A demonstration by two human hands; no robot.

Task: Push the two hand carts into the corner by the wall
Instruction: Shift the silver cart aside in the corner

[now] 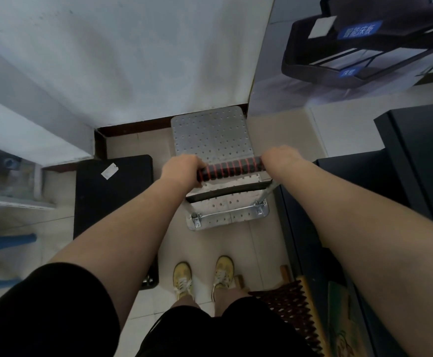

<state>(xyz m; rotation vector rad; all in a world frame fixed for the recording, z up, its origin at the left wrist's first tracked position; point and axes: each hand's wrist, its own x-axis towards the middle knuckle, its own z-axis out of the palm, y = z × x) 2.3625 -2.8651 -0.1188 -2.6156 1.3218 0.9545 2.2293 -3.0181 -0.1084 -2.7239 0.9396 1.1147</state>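
Observation:
A silver hand cart (211,135) with a dimpled metal deck stands on the tiled floor, its far end touching the dark baseboard of the white wall (122,60). Its handle (232,169) is black with red rings. My left hand (180,167) grips the handle's left end and my right hand (281,158) grips its right end. To the left lies a black flat cart (112,199) with a white label, beside the wall's jutting corner. Part of the silver deck is hidden under the handle and my hands.
A poster board (352,55) leans on the right, meeting the wall at the corner. Dark cabinets (421,155) line the right side. A blue stool (1,251) and a shelf (12,181) sit at left. My yellow shoes (202,275) stand behind the silver cart.

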